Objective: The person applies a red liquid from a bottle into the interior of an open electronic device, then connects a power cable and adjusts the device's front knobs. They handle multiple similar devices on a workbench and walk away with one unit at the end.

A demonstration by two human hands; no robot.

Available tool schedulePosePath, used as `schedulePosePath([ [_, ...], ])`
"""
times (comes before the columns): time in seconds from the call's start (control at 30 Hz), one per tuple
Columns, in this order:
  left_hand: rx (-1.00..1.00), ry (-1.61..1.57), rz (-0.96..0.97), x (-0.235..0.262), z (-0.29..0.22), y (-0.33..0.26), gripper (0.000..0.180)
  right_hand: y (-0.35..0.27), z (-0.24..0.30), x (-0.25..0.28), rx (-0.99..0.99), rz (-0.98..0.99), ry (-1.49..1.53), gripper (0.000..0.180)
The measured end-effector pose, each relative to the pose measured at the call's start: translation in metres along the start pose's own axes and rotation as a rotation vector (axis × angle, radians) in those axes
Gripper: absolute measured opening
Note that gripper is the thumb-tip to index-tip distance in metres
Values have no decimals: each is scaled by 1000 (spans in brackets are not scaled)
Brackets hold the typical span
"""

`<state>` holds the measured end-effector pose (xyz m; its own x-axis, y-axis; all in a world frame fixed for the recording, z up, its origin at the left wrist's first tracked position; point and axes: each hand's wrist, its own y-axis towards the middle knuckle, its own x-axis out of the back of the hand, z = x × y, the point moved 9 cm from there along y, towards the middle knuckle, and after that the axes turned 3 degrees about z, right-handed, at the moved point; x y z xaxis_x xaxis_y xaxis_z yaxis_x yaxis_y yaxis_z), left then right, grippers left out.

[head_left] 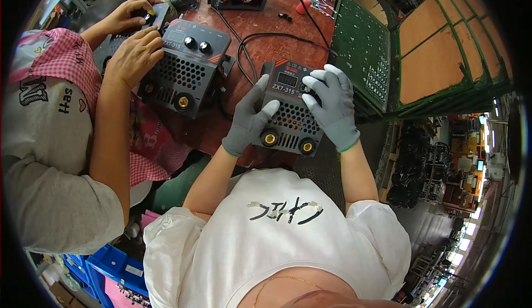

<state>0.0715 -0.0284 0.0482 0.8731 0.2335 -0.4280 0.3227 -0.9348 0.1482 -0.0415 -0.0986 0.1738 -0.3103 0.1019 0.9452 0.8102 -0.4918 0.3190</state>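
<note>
Both hands are wearing grey knit gloves here. The left hand [250,117] is gripping the left side of a small dark welder unit [288,111], thumb lying across the vented front face and fingers wrapping around the side. The right hand [331,104] is sitting on the upper right corner of the same unit, fingers curling over the spot where a knob would be, so it's grasping there, though the glove is hiding exactly what it's pinching. The unit is lying face up on the reddish-brown workbench [266,47], right between the two hands and just above the person's white shirt, with two brass sockets [270,138] showing along its lower edge and a little dark display window near the top under a red-orange trim strip. A black cable [260,37] is looping away from behind it.

To the left, a co-worker in a pink checked apron is working on a second welder unit [185,67] of the same kind, bare hands [133,56] on its top left end. A green mesh panel [363,53] is standing to the right, with green-framed plywood crates [438,47] beyond it. Blue plastic bins [111,269] are sitting lower left.
</note>
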Motion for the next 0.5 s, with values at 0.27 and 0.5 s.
schedulePosePath([
  [0.27,-10,22,-13,1,-1,-1,60,-20,-29,15,-69,110,-6,41],
  [0.5,-17,62,-10,3,0,-1,61,-17,-23,6,12,44,23,32],
])
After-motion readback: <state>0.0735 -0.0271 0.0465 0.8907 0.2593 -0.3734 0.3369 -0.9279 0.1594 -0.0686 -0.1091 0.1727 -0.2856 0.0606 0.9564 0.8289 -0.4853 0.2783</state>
